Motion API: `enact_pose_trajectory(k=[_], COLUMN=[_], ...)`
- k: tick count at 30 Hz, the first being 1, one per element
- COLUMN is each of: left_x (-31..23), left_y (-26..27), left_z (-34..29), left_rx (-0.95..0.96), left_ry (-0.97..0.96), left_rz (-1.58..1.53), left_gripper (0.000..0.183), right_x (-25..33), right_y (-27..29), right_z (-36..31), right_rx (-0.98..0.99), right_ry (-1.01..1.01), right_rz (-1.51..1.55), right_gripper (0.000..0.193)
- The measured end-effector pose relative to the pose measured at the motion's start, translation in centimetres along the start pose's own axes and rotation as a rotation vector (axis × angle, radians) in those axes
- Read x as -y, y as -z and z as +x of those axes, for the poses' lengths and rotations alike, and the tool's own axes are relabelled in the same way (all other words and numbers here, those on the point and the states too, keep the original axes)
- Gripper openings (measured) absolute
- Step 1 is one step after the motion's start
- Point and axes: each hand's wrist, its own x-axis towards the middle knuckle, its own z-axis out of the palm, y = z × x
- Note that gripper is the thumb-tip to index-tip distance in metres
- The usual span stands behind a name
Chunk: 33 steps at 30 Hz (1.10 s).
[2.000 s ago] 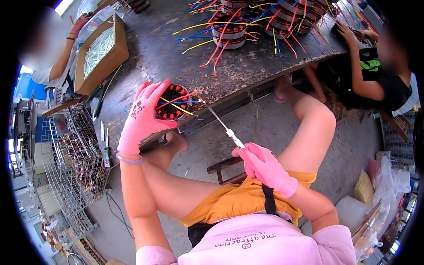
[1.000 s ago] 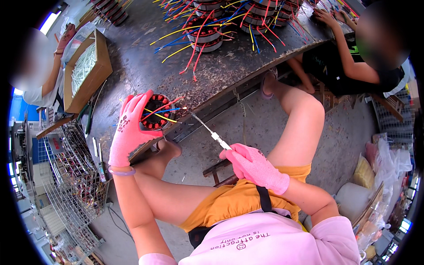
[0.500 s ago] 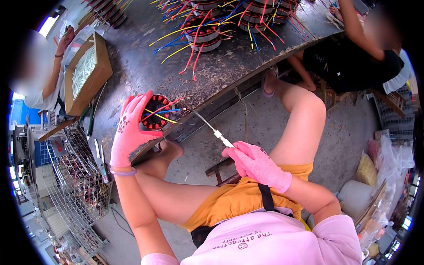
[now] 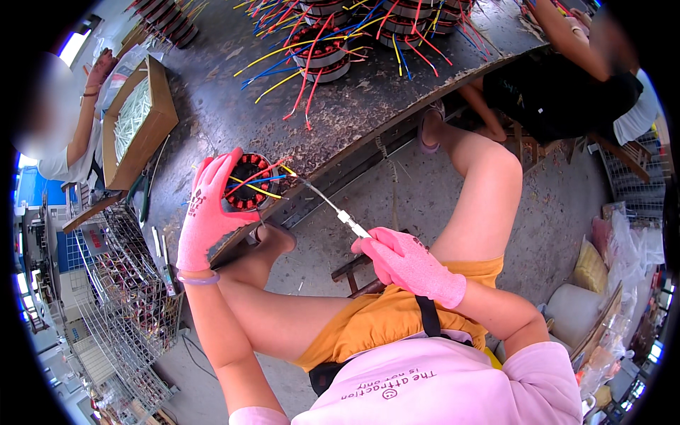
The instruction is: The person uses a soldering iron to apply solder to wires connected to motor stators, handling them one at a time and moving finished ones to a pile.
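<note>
My left hand point(image 4: 207, 216), in a pink glove, curls its fingers and thumb around a motor stator point(image 4: 246, 202) at the near edge of the dark table. Red windings ring the inside of this stator. Red, blue and yellow lead wires point(image 4: 263, 177) stick out of it toward the right. In a second pink glove, my right hand point(image 4: 407, 262) is closed on a white-handled tool point(image 4: 352, 223) with a thin metal shaft. The shaft's tip reaches the wire ends beside the stator; its exact shape is too small to make out.
Several stators with coloured leads point(image 4: 322, 60) stand stacked at the table's point(image 4: 212, 92) far side. A cardboard box point(image 4: 156, 117) of thin white pieces sits at left. People are seated at far left and upper right. Wire baskets point(image 4: 134, 283) stand on the left.
The tool has shifted slightly left with my right hand. A yellow wire end now shows by its tip. My left hand keeps its hold on the stator.
</note>
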Motion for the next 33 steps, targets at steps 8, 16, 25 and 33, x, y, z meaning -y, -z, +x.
enact_pose_trajectory(k=[8, 16, 25, 33], left_x=[-0.15, -0.41, -0.23, -0.31], left_y=[-0.02, 0.03, 0.08, 0.10], left_z=[0.06, 0.06, 0.01, 0.01], left_rx=[-0.013, -0.041, -0.026, -0.027], left_ry=[-0.019, -0.029, -0.026, -0.015], left_rz=[-0.017, -0.036, -0.032, -0.040], left_gripper=[0.102, 0.099, 0.100, 0.100], right_x=[-0.27, -0.07, -0.46, -0.20], right_y=[-0.11, -0.09, -0.19, -0.15], right_z=[0.24, 0.00, 0.29, 0.19], right_rx=[-0.008, -0.009, -0.016, -0.005], right_ry=[-0.021, -0.016, -0.010, -0.026], right_rz=[0.023, 0.035, 0.061, 0.074], right_gripper=[0.031, 0.032, 0.032, 0.032])
